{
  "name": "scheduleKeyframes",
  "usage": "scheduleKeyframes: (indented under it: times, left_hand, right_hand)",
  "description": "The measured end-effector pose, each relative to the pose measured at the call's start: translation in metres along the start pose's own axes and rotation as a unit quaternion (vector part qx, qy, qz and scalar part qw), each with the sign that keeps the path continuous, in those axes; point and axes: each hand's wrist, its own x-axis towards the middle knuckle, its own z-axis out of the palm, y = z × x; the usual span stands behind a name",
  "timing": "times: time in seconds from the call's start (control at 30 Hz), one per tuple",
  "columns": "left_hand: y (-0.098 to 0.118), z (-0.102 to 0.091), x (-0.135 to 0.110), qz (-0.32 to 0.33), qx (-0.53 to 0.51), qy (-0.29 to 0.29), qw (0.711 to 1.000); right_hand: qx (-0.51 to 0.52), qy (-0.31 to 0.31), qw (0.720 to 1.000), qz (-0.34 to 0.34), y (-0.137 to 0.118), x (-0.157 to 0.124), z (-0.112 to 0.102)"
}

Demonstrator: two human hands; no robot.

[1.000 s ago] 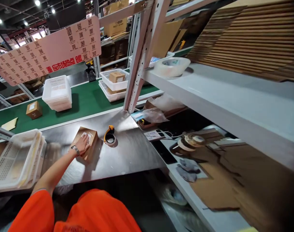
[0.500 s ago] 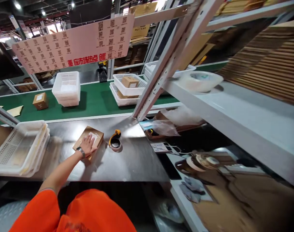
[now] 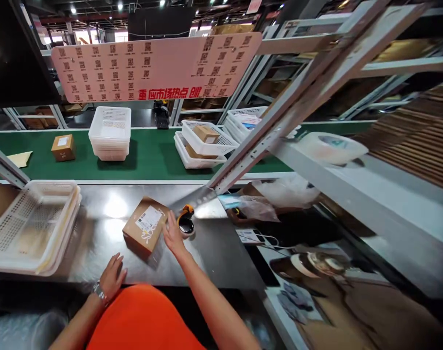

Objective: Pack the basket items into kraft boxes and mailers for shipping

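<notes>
A brown cardboard box (image 3: 143, 233) with a white shipping label (image 3: 149, 218) sits on the steel table (image 3: 214, 253), turned at an angle. My right hand (image 3: 173, 233) is at the box's right side, fingers stretched out, seemingly touching its edge. Just right of that hand stands a tape dispenser (image 3: 186, 221) with a yellow-orange handle and a roll of tape. My left hand (image 3: 112, 276), with a metal watch at the wrist, rests at the table's front edge, fingers extended and apart from the box.
Stacked white plastic baskets (image 3: 27, 243) stand on the table's left. Behind runs a green conveyor belt (image 3: 148, 160) bearing a small box (image 3: 63, 148) and more white baskets (image 3: 110, 131). A slanted metal post (image 3: 243, 150) and a white shelf (image 3: 374, 194) border the right side.
My left hand has left the box top and drawn back to the table's front edge. My right hand has come into view beside the box. The camera view has shifted.
</notes>
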Motion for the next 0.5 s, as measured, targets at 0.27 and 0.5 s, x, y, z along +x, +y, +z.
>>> scheduleKeyframes:
  times: [0.27, 0.5]
  left_hand:
    - [-0.049, -0.029, -0.031, -0.145, -0.125, -0.074, 0.979]
    - [-0.073, -0.028, -0.018, -0.142, -0.109, -0.094, 0.979]
  right_hand:
    - [-0.27, -0.135, 0.949, -0.095, -0.071, 0.031, 0.088]
    - [-0.072, -0.364, 0.902, -0.219, -0.078, -0.056, 0.08]
